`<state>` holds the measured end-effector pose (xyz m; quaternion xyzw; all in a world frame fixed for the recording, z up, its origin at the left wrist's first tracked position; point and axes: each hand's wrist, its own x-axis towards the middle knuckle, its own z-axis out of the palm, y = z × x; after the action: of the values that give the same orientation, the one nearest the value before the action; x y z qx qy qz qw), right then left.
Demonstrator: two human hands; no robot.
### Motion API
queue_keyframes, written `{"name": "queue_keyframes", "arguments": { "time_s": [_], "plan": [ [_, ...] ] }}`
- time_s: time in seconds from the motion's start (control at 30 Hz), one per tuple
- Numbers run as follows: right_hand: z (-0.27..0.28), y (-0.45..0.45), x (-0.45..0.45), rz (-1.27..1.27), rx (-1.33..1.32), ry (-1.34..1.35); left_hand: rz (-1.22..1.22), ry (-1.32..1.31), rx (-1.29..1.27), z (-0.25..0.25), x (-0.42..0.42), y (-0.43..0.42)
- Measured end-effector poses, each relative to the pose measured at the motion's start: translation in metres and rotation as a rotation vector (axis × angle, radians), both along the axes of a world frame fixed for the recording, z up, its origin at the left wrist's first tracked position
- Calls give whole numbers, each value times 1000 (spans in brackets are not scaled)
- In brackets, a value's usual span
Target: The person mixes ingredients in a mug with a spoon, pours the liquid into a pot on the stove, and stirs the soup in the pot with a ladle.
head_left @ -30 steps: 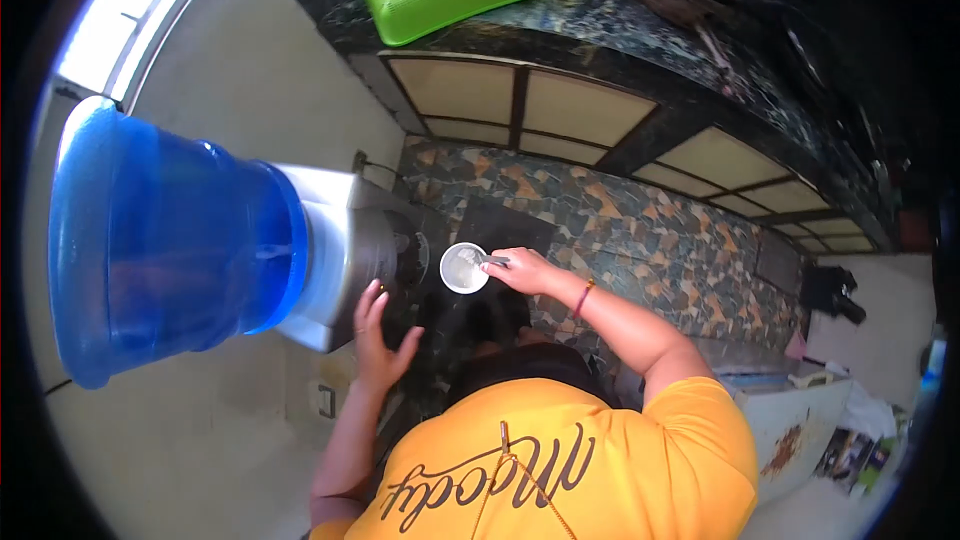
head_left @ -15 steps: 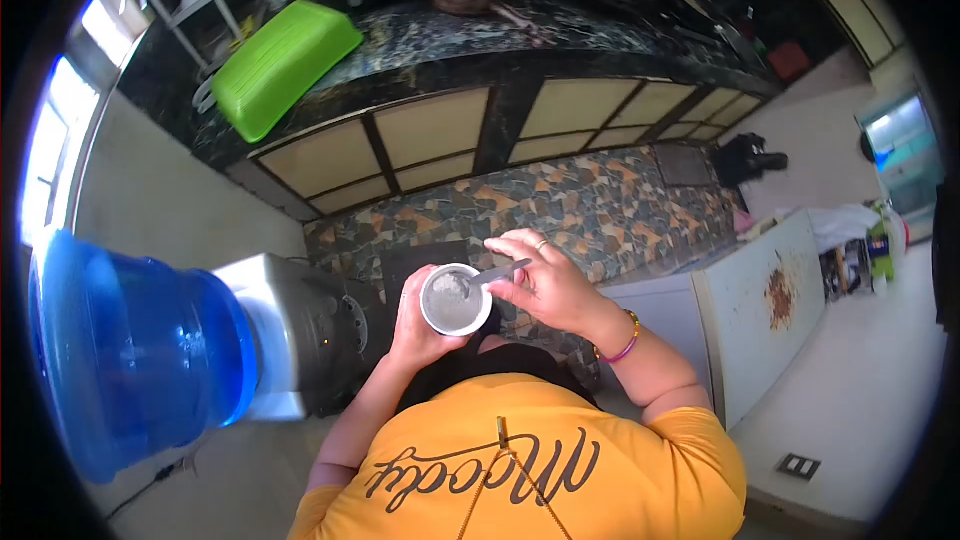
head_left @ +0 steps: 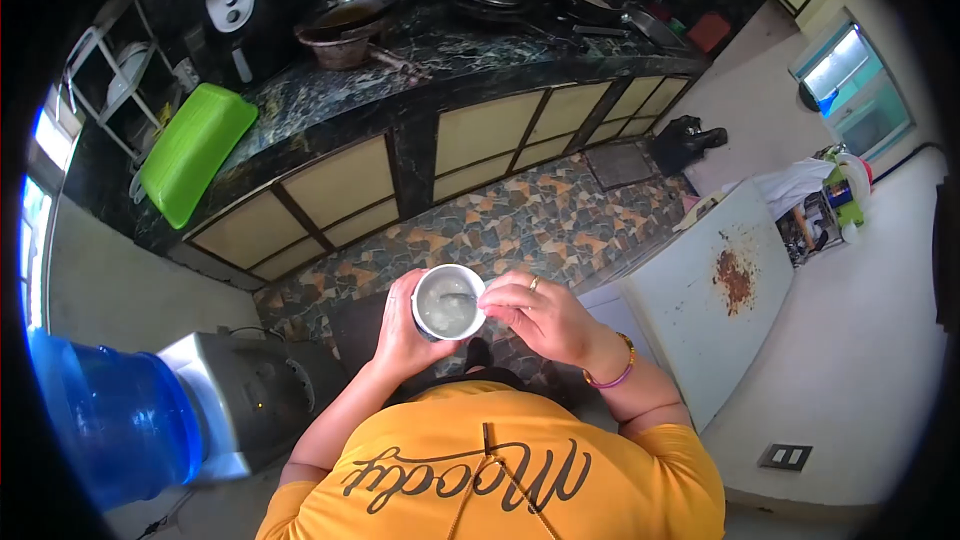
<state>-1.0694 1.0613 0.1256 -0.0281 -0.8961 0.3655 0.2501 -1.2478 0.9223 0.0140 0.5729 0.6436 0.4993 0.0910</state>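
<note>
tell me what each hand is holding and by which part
Left hand: white cup, by its outer side. Right hand: spoon, by its handle.

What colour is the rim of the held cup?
White; the cup's rim shows best in the head view.

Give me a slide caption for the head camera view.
Left hand holds a round white cup of cloudy, whitish liquid; right hand holds a grey spoon in it.

Smooth on the cup (head_left: 447, 274) now (plastic or paper, hard to tell), metallic on the spoon (head_left: 462, 296). Up to polished, marbled stone along the front edge of the counter (head_left: 285, 105), ridged plastic on the basin (head_left: 195, 155) by its left end. Then shiny, translucent plastic on the jug (head_left: 115, 420), matt cloth on the shirt (head_left: 425, 445).
</note>
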Motion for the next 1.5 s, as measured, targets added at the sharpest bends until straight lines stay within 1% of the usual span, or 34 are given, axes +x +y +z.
{"name": "queue_keyframes", "arguments": {
  "time_s": [0.07,0.17,0.23,0.3,0.37,0.4,0.47,0.5,0.53,0.57,0.6,0.67,0.7,0.77,0.87,0.9,0.97,1.0,1.07,1.13,1.2,1.33,1.4,1.47,1.5],
  "plan": [
    [-2,25,8,-9,48,100,-32,-28,3,-1,13,29],
    [-8,56,24,24,48,61,-76,-89,16,2,31,71],
    [7,76,40,39,83,60,-100,-125,24,5,39,96],
    [18,99,51,48,122,54,-151,-159,-20,6,45,121],
    [25,125,58,115,279,73,-168,-161,-19,6,51,143],
    [25,137,59,104,283,67,-170,-158,-19,6,53,154],
    [21,158,57,117,377,-35,-183,-154,-14,8,53,177],
    [19,166,57,112,375,-38,-178,-119,-6,8,51,188],
    [16,171,58,38,331,-34,-173,-84,0,7,49,198],
    [13,177,57,-37,287,-30,-179,-87,-3,7,46,208],
    [10,184,56,-43,284,-32,-180,-83,-8,7,43,219],
    [3,200,52,-148,185,-34,-193,-78,-14,4,35,242],
    [4,210,48,-163,183,-33,-206,-85,-12,2,29,254],
    [8,229,39,-196,39,75,-243,-86,-11,-1,17,279],
    [7,253,22,-202,-3,86,-313,-122,-16,-5,-5,320],
    [6,262,16,-231,4,93,-352,-94,-27,-9,-16,337],
    [3,282,4,-254,36,-4,-408,-51,-52,-7,-34,369],
    [4,293,-1,-280,44,-5,-434,-50,-45,-7,-42,384],
    [5,317,-8,-419,66,-9,-524,-52,1,-6,-56,414],
    [-1,338,-18,-501,56,2,-599,-79,3,-3,-62,441],
    [-5,354,-32,-528,36,32,-633,-50,25,-1,-66,466],
    [-8,365,-43,-558,-68,36,-721,-155,-18,1,-73,510],
    [-12,372,-35,-605,-52,37,-769,-184,-20,-4,-73,530],
    [-16,384,-25,-646,-36,32,-740,-111,-45,-7,-67,548],
    [-17,394,-19,-693,-6,35,-756,-115,-50,-10,-62,558]
  ]
}}
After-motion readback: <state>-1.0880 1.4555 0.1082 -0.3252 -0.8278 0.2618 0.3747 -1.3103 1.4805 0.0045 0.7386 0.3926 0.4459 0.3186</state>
